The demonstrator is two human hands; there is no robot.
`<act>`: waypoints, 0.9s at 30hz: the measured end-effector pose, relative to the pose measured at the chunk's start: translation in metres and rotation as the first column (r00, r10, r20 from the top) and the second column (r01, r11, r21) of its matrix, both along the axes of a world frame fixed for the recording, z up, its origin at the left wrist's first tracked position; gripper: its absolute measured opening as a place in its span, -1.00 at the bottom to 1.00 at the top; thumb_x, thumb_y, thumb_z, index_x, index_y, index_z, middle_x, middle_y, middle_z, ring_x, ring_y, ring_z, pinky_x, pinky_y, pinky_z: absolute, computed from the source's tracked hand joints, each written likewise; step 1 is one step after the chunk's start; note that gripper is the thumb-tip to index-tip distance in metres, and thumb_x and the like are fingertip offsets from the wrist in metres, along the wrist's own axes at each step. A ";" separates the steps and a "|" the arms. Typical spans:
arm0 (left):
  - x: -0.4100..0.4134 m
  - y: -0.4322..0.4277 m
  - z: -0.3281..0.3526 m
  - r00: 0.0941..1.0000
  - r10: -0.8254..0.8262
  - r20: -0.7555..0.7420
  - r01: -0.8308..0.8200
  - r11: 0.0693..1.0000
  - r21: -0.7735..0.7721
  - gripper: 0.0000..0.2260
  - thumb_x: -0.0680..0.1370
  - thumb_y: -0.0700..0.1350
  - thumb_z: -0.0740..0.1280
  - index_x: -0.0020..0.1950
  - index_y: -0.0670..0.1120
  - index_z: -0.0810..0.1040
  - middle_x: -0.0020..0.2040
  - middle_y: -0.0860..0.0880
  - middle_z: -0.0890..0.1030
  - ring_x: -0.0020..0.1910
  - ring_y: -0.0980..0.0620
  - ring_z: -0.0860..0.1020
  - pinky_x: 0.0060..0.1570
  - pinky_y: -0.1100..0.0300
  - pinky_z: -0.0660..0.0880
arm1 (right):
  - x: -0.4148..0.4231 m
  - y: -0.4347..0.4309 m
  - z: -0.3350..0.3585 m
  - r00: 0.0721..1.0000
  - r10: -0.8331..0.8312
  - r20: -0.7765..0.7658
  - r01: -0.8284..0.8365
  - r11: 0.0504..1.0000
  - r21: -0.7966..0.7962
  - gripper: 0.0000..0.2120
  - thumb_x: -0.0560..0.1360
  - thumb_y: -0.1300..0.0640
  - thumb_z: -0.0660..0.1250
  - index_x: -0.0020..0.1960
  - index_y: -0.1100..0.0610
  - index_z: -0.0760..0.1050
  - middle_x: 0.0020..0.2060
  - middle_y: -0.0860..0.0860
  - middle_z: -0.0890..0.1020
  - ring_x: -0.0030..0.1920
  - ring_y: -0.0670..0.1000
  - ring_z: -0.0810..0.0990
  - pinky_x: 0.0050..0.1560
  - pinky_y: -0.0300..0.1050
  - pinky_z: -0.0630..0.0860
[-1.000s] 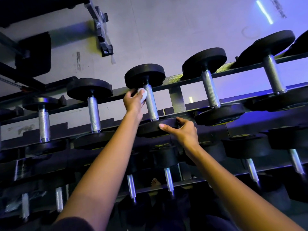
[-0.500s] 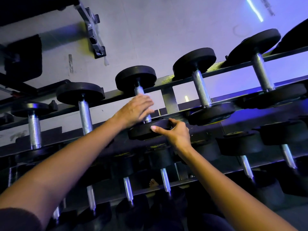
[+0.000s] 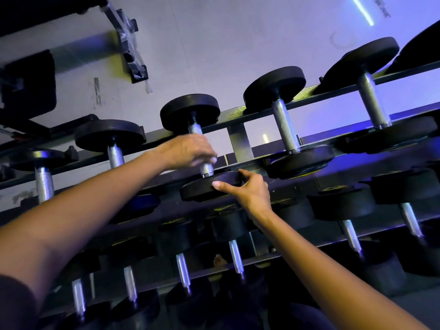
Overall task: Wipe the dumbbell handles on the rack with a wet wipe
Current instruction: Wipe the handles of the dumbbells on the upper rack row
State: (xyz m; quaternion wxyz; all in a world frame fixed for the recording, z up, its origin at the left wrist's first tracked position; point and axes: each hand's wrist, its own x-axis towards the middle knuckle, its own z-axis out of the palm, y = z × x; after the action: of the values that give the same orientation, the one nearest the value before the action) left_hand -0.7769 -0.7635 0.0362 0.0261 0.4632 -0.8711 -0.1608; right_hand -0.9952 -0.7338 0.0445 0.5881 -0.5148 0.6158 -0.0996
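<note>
Steel, knurled and bright, is what I am working on: the silver handle (image 3: 195, 129) of the middle black round-headed dumbbell on the top tier of the black metal rack (image 3: 238, 114). My left hand (image 3: 188, 151) is clenched round that handle low on its length, close to the near head, with the fingers wrapped over from the left. The white wet wipe (image 3: 214, 159) is almost wholly hidden inside that grasp. Only a pale sliver shows at the fingertips, so I judge it lies pressed between palm and metal, where it must be to clean all round the bar.

My right hand (image 3: 250, 189) grasps the near black disc head (image 3: 204, 190) of the same dumbbell, thumb laid along its front rim and fingers hooked over the far edge. I read that as a brace: the weight lies across 2 rails and could roll or slide under the rubbing.

A bare stretch of handle shows above my left hand, up by the far head (image 3: 190, 113). To the right the next dumbbell's steel handle (image 3: 284, 125) has no hand on it, nor has a further steel handle (image 3: 115, 158) to the left, and the lower tiers hold more. I cannot tell which have been wiped.
</note>
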 end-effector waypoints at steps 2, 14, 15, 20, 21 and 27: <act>0.005 -0.008 0.000 0.991 0.134 -0.018 -0.135 0.988 -0.068 -0.70 0.55 -0.01 0.19 -0.04 -0.18 0.62 -0.14 -0.08 0.66 -0.14 -0.07 0.61 0.15 0.07 0.44 | 0.000 0.000 0.000 1.000 -0.014 0.004 0.014 1.000 0.000 -0.06 0.14 -0.17 0.59 0.39 0.19 0.37 0.28 0.10 0.53 0.31 0.05 0.46 0.33 0.01 0.39; 0.002 0.015 -0.007 0.921 0.381 -0.080 -0.389 0.908 -0.157 -0.57 0.59 0.09 0.11 0.03 -0.20 0.63 0.03 -0.13 0.66 0.11 -0.15 0.59 0.13 0.03 0.48 | 0.001 0.002 0.001 1.000 -0.030 0.008 0.030 1.000 0.003 -0.07 0.14 -0.16 0.59 0.39 0.18 0.38 0.26 0.10 0.54 0.29 0.05 0.48 0.32 0.02 0.39; -0.007 0.030 -0.008 0.922 0.370 -0.111 -0.382 0.915 -0.129 -0.54 0.60 0.11 0.08 0.05 -0.20 0.62 0.05 -0.13 0.65 0.11 -0.13 0.59 0.15 0.07 0.43 | 0.001 0.002 0.001 1.000 -0.026 0.010 0.026 1.000 0.006 -0.07 0.14 -0.16 0.59 0.39 0.18 0.38 0.26 0.10 0.54 0.29 0.05 0.48 0.32 0.02 0.39; -0.002 0.043 -0.017 0.936 0.321 -0.146 -0.346 0.916 -0.204 -0.72 0.53 -0.01 0.22 0.09 -0.10 0.63 0.08 -0.06 0.64 0.13 -0.06 0.51 0.10 0.05 0.47 | 0.001 0.002 0.003 1.000 -0.020 0.012 0.020 1.000 0.011 -0.06 0.14 -0.16 0.59 0.39 0.19 0.37 0.27 0.10 0.53 0.30 0.06 0.47 0.32 0.04 0.39; 0.000 0.034 -0.017 0.905 0.390 -0.169 -0.421 0.878 -0.227 -0.75 0.51 -0.04 0.26 0.07 -0.08 0.64 0.07 -0.07 0.62 0.11 -0.05 0.46 0.06 0.05 0.47 | 0.001 0.002 0.003 1.000 -0.020 0.013 0.020 1.000 0.012 -0.08 0.14 -0.15 0.59 0.39 0.19 0.38 0.27 0.10 0.54 0.30 0.06 0.47 0.33 0.03 0.39; -0.037 0.058 -0.007 0.495 0.768 -0.406 -0.810 0.577 0.106 -0.84 0.46 -0.25 0.41 0.01 -0.12 0.67 -0.01 0.03 0.53 -0.08 0.14 0.49 -0.07 0.60 0.27 | 0.002 0.002 0.005 1.000 -0.016 0.014 0.016 1.000 0.007 -0.08 0.14 -0.16 0.59 0.38 0.19 0.40 0.25 0.08 0.55 0.28 0.04 0.49 0.32 0.02 0.40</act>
State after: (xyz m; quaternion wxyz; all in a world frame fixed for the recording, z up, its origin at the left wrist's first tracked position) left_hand -0.8144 -0.7057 0.0292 0.3010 0.7631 -0.5425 -0.1809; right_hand -0.9934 -0.7321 0.0493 0.5934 -0.5073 0.6159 -0.1058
